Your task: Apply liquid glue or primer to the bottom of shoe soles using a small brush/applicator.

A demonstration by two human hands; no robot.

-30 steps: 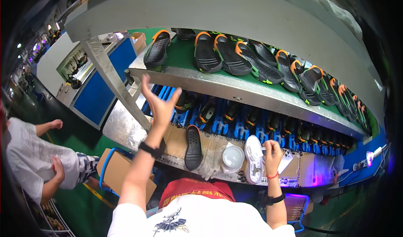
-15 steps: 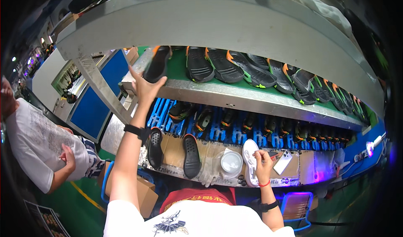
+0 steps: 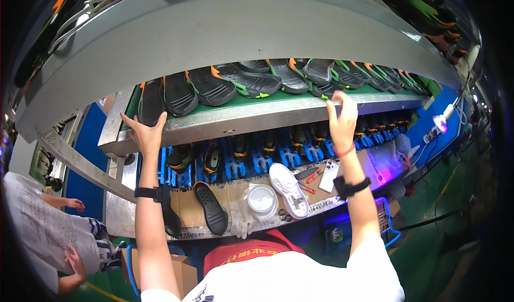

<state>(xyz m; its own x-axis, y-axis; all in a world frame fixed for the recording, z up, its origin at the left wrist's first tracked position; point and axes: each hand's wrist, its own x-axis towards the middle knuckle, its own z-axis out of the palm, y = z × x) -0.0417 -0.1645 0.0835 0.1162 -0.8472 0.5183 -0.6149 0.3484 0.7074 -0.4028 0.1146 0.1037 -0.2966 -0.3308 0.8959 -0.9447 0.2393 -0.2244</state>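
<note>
A black shoe sole (image 3: 152, 99) rests at the left end of a row of soles on the green shelf surface. My left hand (image 3: 144, 135) is at its lower end, thumb and fingers spread wide, with no clear grip on it. My right hand (image 3: 343, 121) is raised before the shelf's metal edge, close to the black soles with green and orange trim (image 3: 325, 89). Its fingers are apart and hold nothing. Below, on the bench, a white shoe sole (image 3: 289, 189) has small metallic pieces on it.
On the cardboard-covered bench (image 3: 184, 203) are a black perforated sole (image 3: 211, 208), a white tub (image 3: 262, 199), a pale glove (image 3: 241, 223), red-handled tools (image 3: 308, 187) and a phone (image 3: 329, 176). Blue racks (image 3: 234, 164) hold shoes under the shelf. Another person (image 3: 51, 227) stands at the left.
The view has shifted rightward. My right hand has left the white sole and risen to the shelf edge. My left hand has spread at the black sole, which now lies against the row.
</note>
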